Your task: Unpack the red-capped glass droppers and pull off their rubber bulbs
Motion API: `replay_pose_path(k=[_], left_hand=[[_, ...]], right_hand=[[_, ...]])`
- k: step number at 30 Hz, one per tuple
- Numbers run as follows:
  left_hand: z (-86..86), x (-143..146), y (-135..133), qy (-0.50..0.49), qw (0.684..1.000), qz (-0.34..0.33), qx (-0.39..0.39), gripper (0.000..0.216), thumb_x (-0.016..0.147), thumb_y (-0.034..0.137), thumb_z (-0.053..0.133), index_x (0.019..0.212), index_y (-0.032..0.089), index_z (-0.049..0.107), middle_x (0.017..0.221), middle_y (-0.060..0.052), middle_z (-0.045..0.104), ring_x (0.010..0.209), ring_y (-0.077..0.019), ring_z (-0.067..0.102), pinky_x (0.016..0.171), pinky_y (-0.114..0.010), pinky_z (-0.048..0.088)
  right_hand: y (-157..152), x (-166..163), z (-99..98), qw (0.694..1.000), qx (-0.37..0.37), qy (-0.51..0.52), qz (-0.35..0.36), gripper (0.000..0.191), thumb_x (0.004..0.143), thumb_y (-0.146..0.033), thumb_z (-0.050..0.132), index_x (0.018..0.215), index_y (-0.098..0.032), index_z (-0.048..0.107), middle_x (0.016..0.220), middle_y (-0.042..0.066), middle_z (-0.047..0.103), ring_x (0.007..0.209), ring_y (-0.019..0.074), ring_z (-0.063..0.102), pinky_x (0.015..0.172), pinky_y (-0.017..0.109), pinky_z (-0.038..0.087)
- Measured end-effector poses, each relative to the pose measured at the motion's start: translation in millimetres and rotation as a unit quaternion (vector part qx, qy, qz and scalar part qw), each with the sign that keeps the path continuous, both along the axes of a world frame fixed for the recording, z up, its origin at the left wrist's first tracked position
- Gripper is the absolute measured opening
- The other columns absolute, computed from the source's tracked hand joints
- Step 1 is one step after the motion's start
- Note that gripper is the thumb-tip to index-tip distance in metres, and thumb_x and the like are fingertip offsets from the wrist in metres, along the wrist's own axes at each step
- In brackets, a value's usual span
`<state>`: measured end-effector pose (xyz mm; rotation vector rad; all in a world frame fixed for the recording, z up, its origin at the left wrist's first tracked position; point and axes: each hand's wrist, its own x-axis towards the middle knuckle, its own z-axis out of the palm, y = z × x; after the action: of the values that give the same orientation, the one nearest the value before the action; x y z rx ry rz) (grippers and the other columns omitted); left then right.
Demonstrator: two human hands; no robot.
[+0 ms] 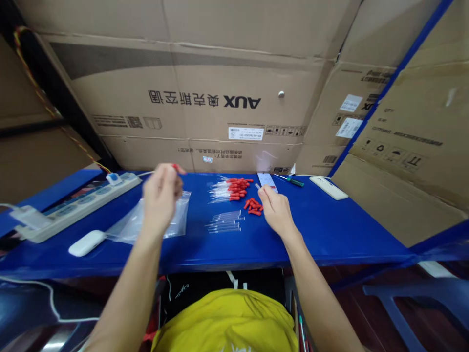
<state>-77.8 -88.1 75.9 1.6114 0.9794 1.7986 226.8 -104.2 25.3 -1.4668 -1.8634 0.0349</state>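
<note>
Left hand (160,198): raised above the counter (330,230) at 10 o'clock, grip pressed together on a red-capped piece (176,167). Only the red end in sight, poking past the fingertips toward 1 o'clock; rest hidden behind the hand, long axis not readable.

Right hand (276,210): low on the counter at 1 o'clock, fingers curled forward, tips just beside the loose red caps (254,206). Cannot tell whether that grip pinches anything.

Between the hands, two lots:
- capped tubes (232,189) in a heap at 12 o'clock, long axes roughly 9 to 3, red ends toward 3.
- bare clear tubes (225,222) nearer the body, laid side by side, same 9-to-3 run.

Under and beside the left hand: clear plastic bag (146,222), flat. Farther toward 9 o'clock: power strip (78,205) lying slantwise, then a small white device (87,243) near the front edge.

Beyond the right hand at 12 to 2 o'clock: white card (267,181), green-handled screwdriver (295,182), white remote-like bar (329,187).

Surface glossy blue, narrow, walled in at 12 and 3 o'clock by big cardboard cartons (205,98), print upside down. Yellow garment (227,318) at 6 o'clock below the counter edge; blue plastic seat (421,298) at 4 o'clock over dark floor.
</note>
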Motion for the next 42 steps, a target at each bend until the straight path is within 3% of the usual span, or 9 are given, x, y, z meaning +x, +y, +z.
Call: replay_pose_path(k=[6,11,16,23,29,35,38,40,42], left_hand=[[-25.5,48.5,-1.8,0.180,0.974,-0.079,-0.113,0.031,0.098,0.042,0.060,0.112,0.019,0.074,0.066,0.002,0.055,0.063,-0.0131,0.052,0.061,-0.025,0.041],[-42.0,43.3,11.6,0.142,0.967,-0.111,-0.180,0.038,0.097,0.043,0.057,0.117,0.016,0.076,0.072,0.000,0.060,0.061,-0.0121,0.052,0.054,-0.023,0.036],[-55.2,39.6,22.0,0.137,0.974,-0.073,-0.166,0.036,0.093,0.040,0.063,0.120,0.017,0.074,0.091,-0.005,0.072,0.067,-0.0131,0.060,0.062,-0.025,0.047],[-65.8,37.9,26.4,0.250,0.963,0.028,-0.102,0.023,0.089,0.037,0.069,0.105,0.020,0.069,0.105,-0.006,0.076,0.080,-0.0173,0.069,0.076,-0.031,0.053],[-60.7,43.5,16.4,0.354,0.931,0.028,-0.081,0.015,0.093,0.034,0.065,0.103,0.023,0.069,0.098,-0.003,0.078,0.079,-0.0180,0.069,0.072,-0.029,0.049],[-60.3,48.3,12.8,0.425,0.904,-0.010,-0.048,0.017,0.098,0.033,0.061,0.102,0.024,0.074,0.104,-0.004,0.078,0.089,-0.0208,0.071,0.084,-0.032,0.052],[-60.5,50.9,11.5,0.443,0.895,-0.026,-0.048,0.019,0.100,0.032,0.058,0.103,0.024,0.075,0.108,-0.005,0.078,0.096,-0.0226,0.072,0.089,-0.033,0.052],[-60.1,53.0,9.7,0.439,0.895,-0.042,-0.058,0.020,0.101,0.032,0.057,0.109,0.024,0.073,0.105,-0.005,0.079,0.094,-0.0226,0.073,0.085,-0.032,0.051],[-59.5,55.0,7.5,0.421,0.902,-0.062,-0.073,0.022,0.102,0.033,0.056,0.118,0.024,0.068,0.098,-0.003,0.080,0.087,-0.0219,0.074,0.079,-0.030,0.050]], right_hand=[[-6.2,-28.9,7.1,0.990,0.011,0.090,0.107,0.045,0.110,-0.048,0.040,0.095,-0.024,0.075,0.096,0.006,0.071,0.097,0.0217,0.064,0.091,0.031,0.046],[1.3,-46.5,-7.4,0.960,-0.101,0.204,0.165,0.032,0.104,-0.045,0.052,0.099,-0.022,0.074,0.082,0.002,0.070,0.074,0.0182,0.063,0.072,0.029,0.048],[2.4,-56.4,-19.7,0.930,-0.150,0.270,0.198,0.011,0.095,-0.032,0.061,0.102,-0.024,0.062,0.086,0.000,0.077,0.081,0.0186,0.072,0.077,0.029,0.051],[4.7,-53.4,-23.2,0.959,-0.164,0.137,0.185,0.009,0.089,-0.030,0.074,0.087,-0.022,0.073,0.083,-0.001,0.076,0.077,0.0165,0.067,0.075,0.028,0.047],[6.5,-51.6,-27.6,0.984,-0.146,0.023,0.097,0.004,0.088,-0.029,0.081,0.090,-0.026,0.081,0.096,0.002,0.078,0.092,0.0201,0.065,0.082,0.030,0.046],[7.2,-50.5,-30.5,0.984,-0.154,-0.007,0.093,0.006,0.091,-0.030,0.078,0.092,-0.026,0.081,0.099,0.004,0.077,0.096,0.0213,0.066,0.083,0.031,0.047],[6.6,-49.9,-28.6,0.987,-0.142,0.031,0.074,0.017,0.090,-0.030,0.078,0.107,-0.025,0.077,0.098,0.002,0.077,0.091,0.0199,0.065,0.081,0.030,0.046],[5.4,-50.0,-26.4,0.989,-0.121,0.055,0.072,0.036,0.089,-0.028,0.079,0.124,-0.025,0.070,0.099,0.001,0.076,0.087,0.0185,0.064,0.080,0.030,0.046],[3.8,-50.8,-24.0,0.988,-0.104,0.060,0.098,0.042,0.090,-0.026,0.077,0.131,-0.026,0.066,0.103,0.000,0.076,0.084,0.0173,0.064,0.080,0.029,0.045]])
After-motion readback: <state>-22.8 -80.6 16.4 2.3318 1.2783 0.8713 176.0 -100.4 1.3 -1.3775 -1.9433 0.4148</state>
